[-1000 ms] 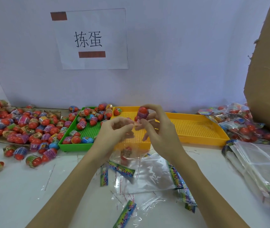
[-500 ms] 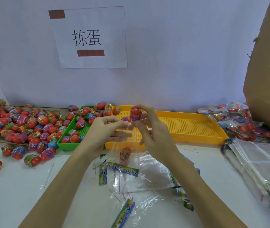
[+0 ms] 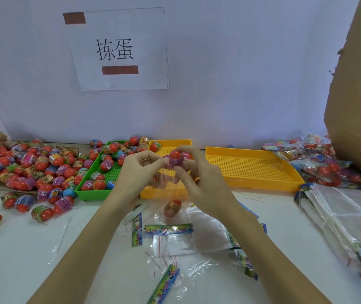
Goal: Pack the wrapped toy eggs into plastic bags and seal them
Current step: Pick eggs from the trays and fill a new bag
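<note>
Both forearms reach forward and meet above the worktop [image 3: 21, 249], wrists raised. The right hand [image 3: 206, 183] holds a wrapped egg [image 3: 175, 159] upright, its fingers [image 3: 188, 150] closed narrowly around it. The left hand [image 3: 135, 172] pinches the top edge of a clear plastic bag [image 3: 168, 189] just beside the egg. The bag hangs below both hands with another egg [image 3: 172, 207] at its bottom, in front of the yellow tray [image 3: 252, 185].
</note>
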Motion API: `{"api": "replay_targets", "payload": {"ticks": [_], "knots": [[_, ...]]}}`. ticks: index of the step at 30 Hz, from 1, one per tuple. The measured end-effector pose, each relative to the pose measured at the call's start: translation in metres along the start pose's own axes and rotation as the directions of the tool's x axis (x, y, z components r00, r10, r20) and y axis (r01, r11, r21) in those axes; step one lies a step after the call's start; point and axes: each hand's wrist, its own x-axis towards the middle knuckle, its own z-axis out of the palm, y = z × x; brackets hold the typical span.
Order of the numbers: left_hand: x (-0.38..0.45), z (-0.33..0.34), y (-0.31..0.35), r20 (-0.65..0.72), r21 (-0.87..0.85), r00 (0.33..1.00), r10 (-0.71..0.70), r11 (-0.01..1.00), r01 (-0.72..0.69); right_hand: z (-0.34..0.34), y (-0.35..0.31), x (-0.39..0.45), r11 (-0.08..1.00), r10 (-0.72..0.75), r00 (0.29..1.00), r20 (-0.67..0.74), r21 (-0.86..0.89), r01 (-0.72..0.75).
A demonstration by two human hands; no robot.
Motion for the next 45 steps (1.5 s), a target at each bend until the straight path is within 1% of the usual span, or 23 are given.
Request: {"api": "replay_targets", "payload": {"ticks": [2,4,7,9,11,14,16,19,24,26,30,32,34,36,38,40,41,42,44,45], "knots": [[0.000,0.001,-0.002,-0.007,-0.003,1.000,-0.003,1.000,0.003,0.002,0.004,0.000,0.997,0.024,0.999,0.039,-0.071,-0.021],[0.000,0.003,-0.004,-0.014,-0.004,1.000,-0.023,1.000,0.023,0.003,0.005,-0.001,0.995,0.040,0.998,0.057,-0.093,-0.035],[0.000,0.004,-0.005,0.034,-0.071,0.996,-0.086,0.994,0.088,-0.001,0.006,0.000,0.999,0.048,0.999,0.026,-0.023,-0.047],[-0.002,0.005,-0.004,0.076,-0.122,0.992,-0.102,0.986,0.111,-0.004,0.006,0.001,0.998,0.064,0.997,0.039,0.009,-0.064],[-0.003,0.007,-0.003,0.067,-0.109,0.995,-0.077,0.990,0.084,-0.006,0.005,0.000,0.998,0.063,0.996,0.070,-0.019,-0.062],[-0.005,0.009,-0.004,0.022,-0.048,0.999,-0.027,0.998,0.028,-0.008,0.002,0.000,0.990,0.037,0.993,0.110,-0.137,-0.022],[-0.006,0.012,-0.004,0.022,-0.058,1.000,-0.019,0.998,0.020,-0.009,0.001,0.000,0.977,0.026,0.994,0.102,-0.211,-0.004],[-0.006,0.015,-0.003,0.020,-0.084,1.000,-0.016,0.996,0.017,-0.009,-0.001,0.001,0.965,0.042,0.996,0.079,-0.262,-0.020],[-0.006,0.016,-0.007,0.013,-0.050,1.000,0.004,0.999,-0.003,-0.012,-0.004,-0.001,0.917,0.036,0.989,0.145,-0.397,0.025],[-0.006,0.016,-0.007,-0.006,-0.026,1.000,0.010,1.000,-0.010,-0.012,-0.005,-0.001,0.905,0.039,0.989,0.146,-0.425,0.027],[-0.004,0.015,-0.008,-0.017,-0.021,1.000,0.012,1.000,-0.012,-0.010,-0.004,-0.001,0.922,0.067,0.986,0.151,-0.388,-0.003],[-0.005,0.016,-0.009,-0.011,-0.005,1.000,0.019,1.000,-0.019,-0.010,-0.003,-0.001,0.894,0.048,0.984,0.172,-0.446,0.034],[-0.006,0.016,-0.010,0.024,-0.040,1.000,0.014,0.999,-0.013,-0.009,-0.003,-0.001,0.882,0.019,0.984,0.177,-0.466,0.067],[-0.006,0.017,-0.009,0.101,-0.099,0.995,-0.008,0.995,0.018,-0.010,-0.001,0.001,0.911,-0.002,0.989,0.146,-0.408,0.062],[-0.004,0.021,-0.005,0.151,-0.177,0.986,-0.070,0.980,0.097,-0.012,0.002,0.002,0.938,-0.009,0.997,0.079,-0.344,0.036],[0.000,0.024,-0.001,0.184,-0.300,0.972,-0.147,0.933,0.198,-0.016,0.005,0.004,0.958,-0.021,1.000,-0.010,-0.287,0.017],[0.001,0.024,-0.002,0.218,-0.324,0.964,-0.150,0.921,0.217,-0.019,0.005,0.004,0.968,-0.027,0.998,-0.059,-0.252,0.011],[0.001,0.023,-0.003,0.266,-0.301,0.956,-0.120,0.932,0.201,-0.021,0.006,0.005,0.976,-0.027,0.994,-0.104,-0.219,0.004],[-0.003,0.021,-0.008,0.384,-0.170,0.922,-0.050,0.978,0.124,-0.026,0.006,0.005,0.984,-0.017,0.986,-0.168,-0.176,-0.013],[-0.004,0.020,-0.010,0.433,-0.102,0.901,-0.040,0.990,0.093,-0.027,0.006,0.005,0.987,-0.011,0.982,-0.188,-0.161,-0.020]]}}
